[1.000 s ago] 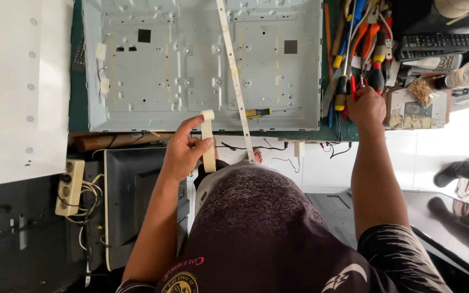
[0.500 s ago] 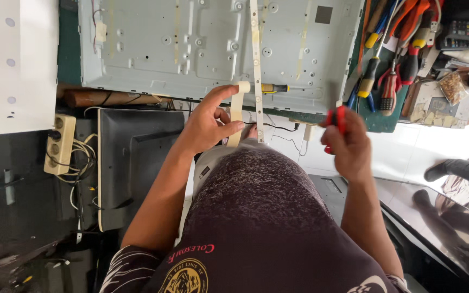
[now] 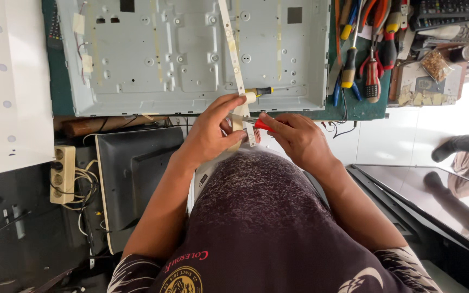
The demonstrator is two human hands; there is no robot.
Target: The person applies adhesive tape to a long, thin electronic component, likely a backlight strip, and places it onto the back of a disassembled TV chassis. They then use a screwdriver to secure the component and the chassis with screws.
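LED strip (image 3: 233, 51): long, white, lying across the grey metal back panel (image 3: 191, 54), its near end pinched in the closed left hand (image 3: 210, 133). Right hand (image 3: 294, 138) closed on a red-handled tool (image 3: 261, 126) touching the strip end. Yellow-handled screwdriver (image 3: 259, 91) just beside; hand tools (image 3: 367, 54) on the green bench (image 3: 354, 108) at right; white power strip (image 3: 63, 173) lower left.

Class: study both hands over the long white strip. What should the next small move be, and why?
Probably bring the red-handled tool in the right hand onto the strip: its tip already points at the end that the left hand pinches.
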